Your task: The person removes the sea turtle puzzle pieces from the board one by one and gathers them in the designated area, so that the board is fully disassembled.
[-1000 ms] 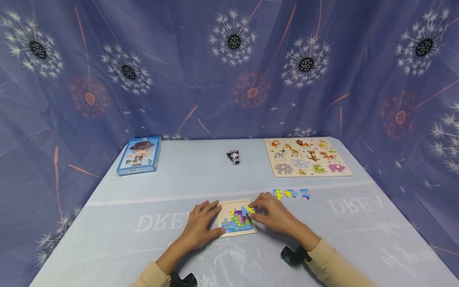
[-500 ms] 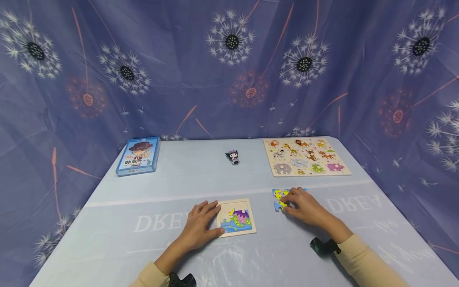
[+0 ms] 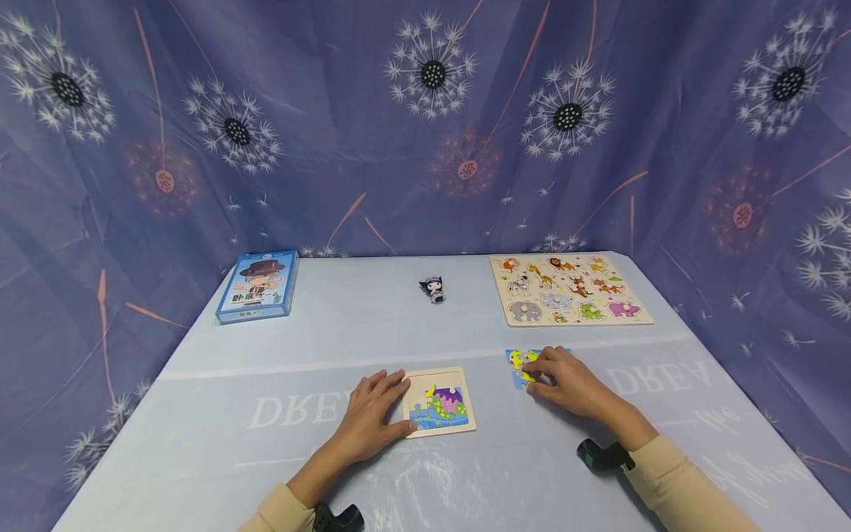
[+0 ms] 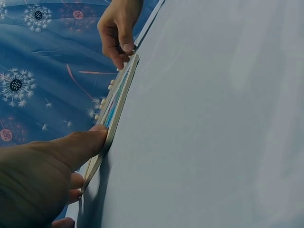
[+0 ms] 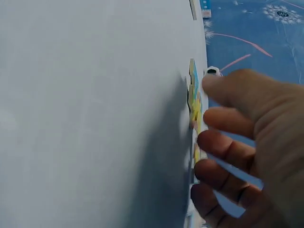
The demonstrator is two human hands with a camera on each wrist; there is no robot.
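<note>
Left hand point(image 3: 372, 417) lies flat, fingers straight, against the left edge of the small square wooden jigsaw tray point(image 3: 439, 403), roughly half filled. Right of the tray, right hand point(image 3: 570, 384) curls its fingertips on the loose blue-and-yellow jigsaw pieces point(image 3: 521, 366) lying on the counter point(image 3: 199, 414); those remain unplaced.

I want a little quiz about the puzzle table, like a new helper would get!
1. True or false: the left hand rests against the left edge of the small square wooden puzzle tray.
2. What is the right hand touching? A) the blue game box with a cartoon figure B) the loose yellow and blue puzzle pieces C) the small dark-haired toy figurine
3. Fill in: the wooden animal puzzle board lies at the far ____ of the pale blue table cover.

Key: 1 true. 2 B. 3 right.
</note>
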